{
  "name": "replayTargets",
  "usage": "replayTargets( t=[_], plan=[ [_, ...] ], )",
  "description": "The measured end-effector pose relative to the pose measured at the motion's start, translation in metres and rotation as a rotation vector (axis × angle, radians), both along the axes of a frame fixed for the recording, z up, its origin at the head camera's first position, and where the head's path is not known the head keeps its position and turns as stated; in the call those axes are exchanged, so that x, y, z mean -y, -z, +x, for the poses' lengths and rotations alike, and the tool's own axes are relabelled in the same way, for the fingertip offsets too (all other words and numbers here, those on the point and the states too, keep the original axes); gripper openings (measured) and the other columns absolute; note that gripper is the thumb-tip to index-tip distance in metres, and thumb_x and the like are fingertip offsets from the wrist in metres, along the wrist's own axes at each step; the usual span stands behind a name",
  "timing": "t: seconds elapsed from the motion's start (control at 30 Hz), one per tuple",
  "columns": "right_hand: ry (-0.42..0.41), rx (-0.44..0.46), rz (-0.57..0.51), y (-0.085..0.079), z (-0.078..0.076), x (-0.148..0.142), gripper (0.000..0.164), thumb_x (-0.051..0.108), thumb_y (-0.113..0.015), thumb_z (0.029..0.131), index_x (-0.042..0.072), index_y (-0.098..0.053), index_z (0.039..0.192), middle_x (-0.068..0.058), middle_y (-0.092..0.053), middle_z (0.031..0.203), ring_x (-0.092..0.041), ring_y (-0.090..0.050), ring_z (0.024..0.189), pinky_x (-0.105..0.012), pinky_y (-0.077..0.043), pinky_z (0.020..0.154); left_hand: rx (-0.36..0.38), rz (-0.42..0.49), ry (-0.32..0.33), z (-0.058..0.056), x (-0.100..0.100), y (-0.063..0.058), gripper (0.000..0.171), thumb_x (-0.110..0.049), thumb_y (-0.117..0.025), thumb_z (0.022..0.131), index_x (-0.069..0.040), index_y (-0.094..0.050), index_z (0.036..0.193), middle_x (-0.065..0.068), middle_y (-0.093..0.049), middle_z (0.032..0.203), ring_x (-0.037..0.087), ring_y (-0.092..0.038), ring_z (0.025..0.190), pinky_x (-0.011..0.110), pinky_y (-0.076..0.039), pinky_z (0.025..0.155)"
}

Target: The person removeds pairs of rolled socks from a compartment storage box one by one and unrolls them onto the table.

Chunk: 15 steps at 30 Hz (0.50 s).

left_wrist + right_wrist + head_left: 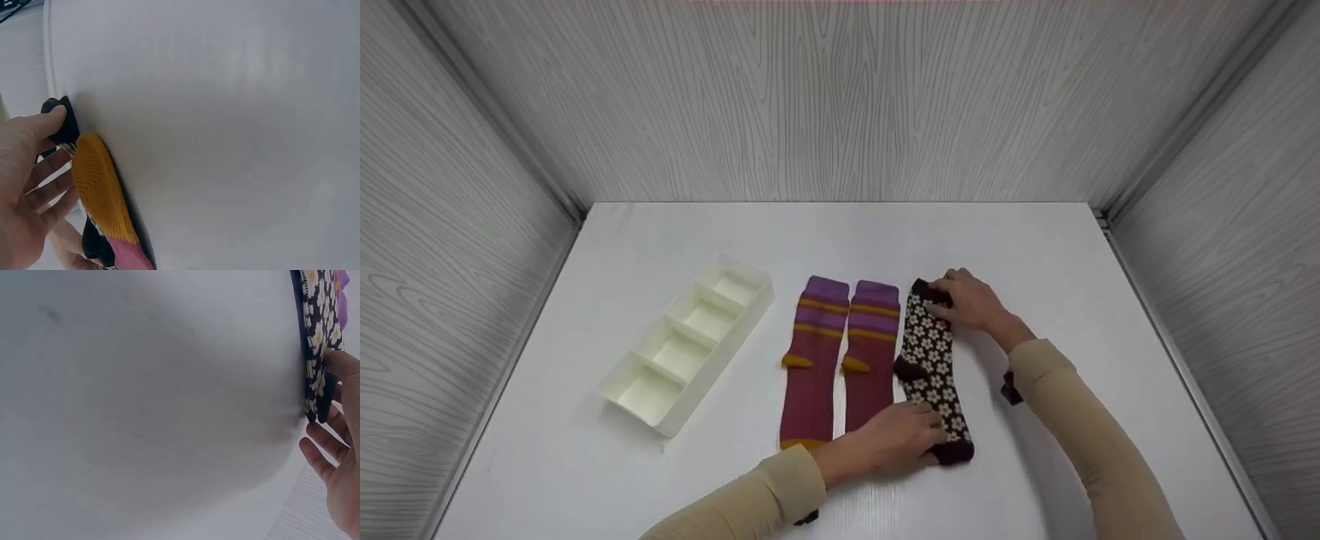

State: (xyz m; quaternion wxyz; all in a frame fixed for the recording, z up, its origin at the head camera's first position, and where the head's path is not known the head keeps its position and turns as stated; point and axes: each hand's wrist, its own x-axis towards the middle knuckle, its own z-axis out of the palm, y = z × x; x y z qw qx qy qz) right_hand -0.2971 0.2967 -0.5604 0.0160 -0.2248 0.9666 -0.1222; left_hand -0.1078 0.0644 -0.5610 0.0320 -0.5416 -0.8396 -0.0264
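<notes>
A dark sock with white flowers (931, 360) lies flat on the white table (1035, 247), to the right of two maroon socks. My right hand (969, 300) pinches its dark cuff (315, 391) at the far end, thumb on the edge and the other fingers loose. My left hand (894, 442) holds its dark toe (63, 125) at the near end, thumb on top. Both maroon socks, one (812, 360) left of the other (872, 352), have purple cuffs and yellow stripes. The yellow toe (100, 197) of one lies beside my left fingers.
A cream tray (688, 343) with several empty compartments stands at an angle on the left of the table. Grey wood-grain walls close the table in at the back and on both sides.
</notes>
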Motion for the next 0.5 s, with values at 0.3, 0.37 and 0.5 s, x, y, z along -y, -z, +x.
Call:
replayTargets(
  t=[0.3, 0.37, 0.5],
  plan=[
    [0.017, -0.02, -0.04, 0.0006, 0.0014, 0.0026, 0.043, 0.034, -0.071, 0.1, 0.002, -0.069, 0.129, -0.018, -0.066, 0.118, -0.035, -0.061, 0.108, -0.054, -0.056, 0.092, -0.035, 0.063, 0.011, -0.0013, 0.0016, -0.0027, 0.02, -0.039, -0.067, 0.103, -0.029, -0.084, 0.1, -0.012, -0.075, 0.095, 0.007, -0.067, 0.089, 0.022, -0.055, 0.083],
    [0.017, -0.032, -0.05, 0.0015, 0.0021, 0.0032, 0.039, 0.031, -0.071, 0.101, 0.003, -0.07, 0.127, -0.018, -0.067, 0.117, -0.035, -0.061, 0.108, -0.054, -0.056, 0.092, -0.044, 0.064, 0.015, -0.001, 0.0022, -0.0029, 0.021, -0.039, -0.066, 0.103, -0.031, -0.085, 0.099, -0.012, -0.075, 0.093, 0.007, -0.067, 0.088, 0.021, -0.056, 0.082],
    [0.015, -0.051, -0.06, 0.0026, 0.0035, 0.0036, 0.031, 0.023, -0.07, 0.102, 0.003, -0.071, 0.126, -0.017, -0.07, 0.117, -0.035, -0.064, 0.108, -0.053, -0.057, 0.094, -0.071, 0.073, 0.025, 0.0004, 0.0035, -0.0029, 0.02, -0.04, -0.066, 0.103, -0.033, -0.085, 0.099, -0.012, -0.074, 0.092, 0.006, -0.068, 0.087, 0.021, -0.056, 0.081]
  ],
)
